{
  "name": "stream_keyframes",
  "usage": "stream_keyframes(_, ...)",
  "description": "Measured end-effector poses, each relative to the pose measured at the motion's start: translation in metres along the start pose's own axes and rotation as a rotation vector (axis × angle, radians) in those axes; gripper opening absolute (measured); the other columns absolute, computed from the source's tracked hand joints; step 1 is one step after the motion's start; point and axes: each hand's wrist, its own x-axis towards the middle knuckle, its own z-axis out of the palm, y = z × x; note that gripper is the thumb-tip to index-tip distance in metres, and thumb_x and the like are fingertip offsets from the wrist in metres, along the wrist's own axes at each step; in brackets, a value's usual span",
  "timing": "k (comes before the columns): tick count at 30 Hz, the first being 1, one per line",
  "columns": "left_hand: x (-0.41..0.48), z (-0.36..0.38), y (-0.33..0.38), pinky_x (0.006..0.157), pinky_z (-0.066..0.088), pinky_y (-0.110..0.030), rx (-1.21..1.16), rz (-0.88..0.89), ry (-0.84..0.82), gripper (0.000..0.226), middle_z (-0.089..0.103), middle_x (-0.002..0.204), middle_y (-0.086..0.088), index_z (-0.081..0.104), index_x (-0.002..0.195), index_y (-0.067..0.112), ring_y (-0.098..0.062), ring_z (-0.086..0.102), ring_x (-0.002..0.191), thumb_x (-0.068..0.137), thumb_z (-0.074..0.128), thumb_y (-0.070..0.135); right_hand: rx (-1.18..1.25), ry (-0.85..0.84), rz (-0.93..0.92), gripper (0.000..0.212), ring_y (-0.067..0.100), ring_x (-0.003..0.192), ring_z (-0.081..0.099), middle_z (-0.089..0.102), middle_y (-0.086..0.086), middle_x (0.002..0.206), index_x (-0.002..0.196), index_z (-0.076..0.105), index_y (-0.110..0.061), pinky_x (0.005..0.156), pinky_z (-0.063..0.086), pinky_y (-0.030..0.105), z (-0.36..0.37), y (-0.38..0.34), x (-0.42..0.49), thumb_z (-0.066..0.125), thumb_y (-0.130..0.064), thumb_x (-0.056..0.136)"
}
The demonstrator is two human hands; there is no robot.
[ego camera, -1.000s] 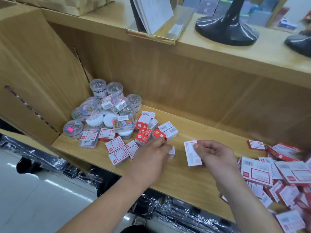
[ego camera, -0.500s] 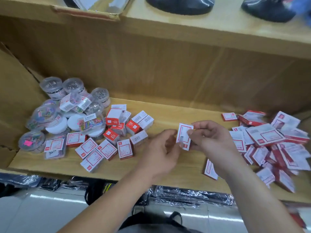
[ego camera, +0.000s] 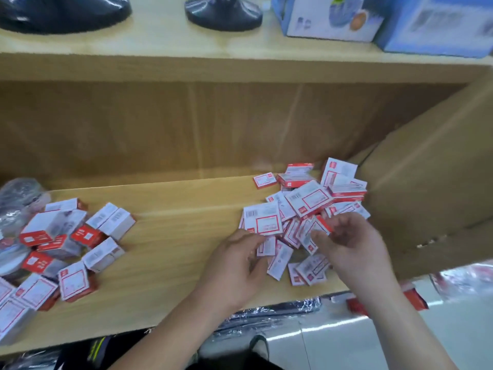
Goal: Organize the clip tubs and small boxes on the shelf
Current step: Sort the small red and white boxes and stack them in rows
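Head view: left hand pinches small box; right hand grips red-edged box; box pile just beyond both.

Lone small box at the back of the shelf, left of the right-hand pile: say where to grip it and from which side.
Likely best: pinch the lone small box across its front and back edges, from above-left. It lies flat, label up; bare shelf on its left and front, the pile crowding its right.
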Motion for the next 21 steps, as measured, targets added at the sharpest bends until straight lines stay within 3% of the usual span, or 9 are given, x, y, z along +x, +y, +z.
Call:
stream_keyframes(2, 0.001, 0.010, 0.005, 0.078, 0.042, -0.007, 0.056, 0.028, 0.004, 0.044, 0.054, 0.105, 0.029, 0.063, 0.121, 0.036, 0.014, 0.052, 0.087, 0.080, 0.072, 0.025, 0.013, -0.016, -0.006, 0.023, 0.026, 0.076, 0.070, 0.071, 0.000, 0.077, 0.089, 0.062, -0.027, 0.071, 0.059, 0.054, -0.015, 0.010, 0.010, 0.081, -0.030, 0.076)
stream_keyframes(4, 0.002, 0.019, 0.011, 0.081, 0.051, -0.018, 0.078, 0.019, 0.018, 0.044, 0.057, 0.111, 0.024, 0.066, 0.123, 0.034, 0.006, 0.059, 0.096, 0.079, 0.071, 0.034, 0.024, -0.022, -0.047, 0.022, 0.024, 0.077, 0.070, 0.072, -0.001, 0.078, 0.088, 0.062, -0.027, 0.075, 0.058, 0.051, -0.026, 0.021, 0.019, 0.082, -0.022, 0.078)
stream_keyframes(7, 0.007, 0.033, 0.022, 0.078, 0.052, -0.023, 0.132, 0.049, 0.029, 0.045, 0.058, 0.111, 0.019, 0.068, 0.123, 0.028, -0.002, 0.061, 0.095, 0.080, 0.072, 0.041, 0.117, 0.004, -0.039, 0.021, 0.009, 0.068, 0.067, 0.070, -0.008, 0.072, 0.083, 0.063, -0.019, 0.069, 0.056, 0.026, -0.037, 0.028, 0.025, 0.082, -0.012, 0.081)
stream_keyframes(8, 0.009, 0.038, 0.027, 0.077, 0.051, -0.022, 0.151, 0.061, 0.031, 0.044, 0.058, 0.108, 0.018, 0.068, 0.121, 0.027, -0.004, 0.060, 0.092, 0.080, 0.073, 0.041, 0.170, 0.011, -0.020, 0.020, 0.009, 0.068, 0.069, 0.071, -0.008, 0.072, 0.084, 0.063, -0.019, 0.068, 0.056, 0.024, -0.040, 0.029, 0.026, 0.082, -0.011, 0.081)
stream_keyframes(11, 0.013, 0.058, 0.042, 0.078, 0.051, -0.027, 0.163, 0.088, 0.017, 0.039, 0.056, 0.106, 0.015, 0.067, 0.118, 0.027, -0.008, 0.060, 0.092, 0.082, 0.073, 0.041, 0.371, 0.026, 0.067, 0.019, 0.030, 0.070, 0.075, 0.074, 0.011, 0.083, 0.093, 0.060, -0.011, 0.070, 0.062, 0.042, -0.049, 0.036, 0.026, 0.078, -0.009, 0.086)
stream_keyframes(15, 0.018, 0.086, 0.058, 0.078, 0.052, -0.030, 0.255, 0.142, -0.057, 0.042, 0.057, 0.108, 0.014, 0.065, 0.121, 0.033, -0.009, 0.058, 0.102, 0.084, 0.066, 0.052, 0.432, 0.183, 0.079, 0.017, 0.032, 0.065, 0.074, 0.071, 0.020, 0.090, 0.104, 0.059, -0.007, 0.058, 0.062, 0.037, -0.067, 0.058, 0.022, 0.070, -0.005, 0.091)
stream_keyframes(19, 0.028, 0.102, 0.057, 0.078, 0.052, -0.036, 0.352, 0.176, -0.115, 0.042, 0.054, 0.105, 0.009, 0.068, 0.121, 0.029, -0.015, 0.053, 0.102, 0.081, 0.071, 0.042, 0.569, 0.162, 0.235, 0.017, 0.040, 0.071, 0.074, 0.071, 0.027, 0.097, 0.114, 0.058, -0.005, 0.063, 0.063, 0.041, -0.059, 0.080, 0.016, 0.061, -0.010, 0.099)
stream_keyframes(21, 0.032, 0.105, 0.056, 0.073, 0.054, -0.037, 0.398, 0.203, -0.098, 0.037, 0.055, 0.102, 0.005, 0.070, 0.116, 0.027, -0.019, 0.056, 0.099, 0.080, 0.073, 0.036, 0.526, 0.184, 0.228, 0.015, 0.040, 0.072, 0.074, 0.073, 0.024, 0.094, 0.112, 0.061, -0.008, 0.065, 0.064, 0.044, -0.052, 0.092, 0.016, 0.063, -0.014, 0.098)
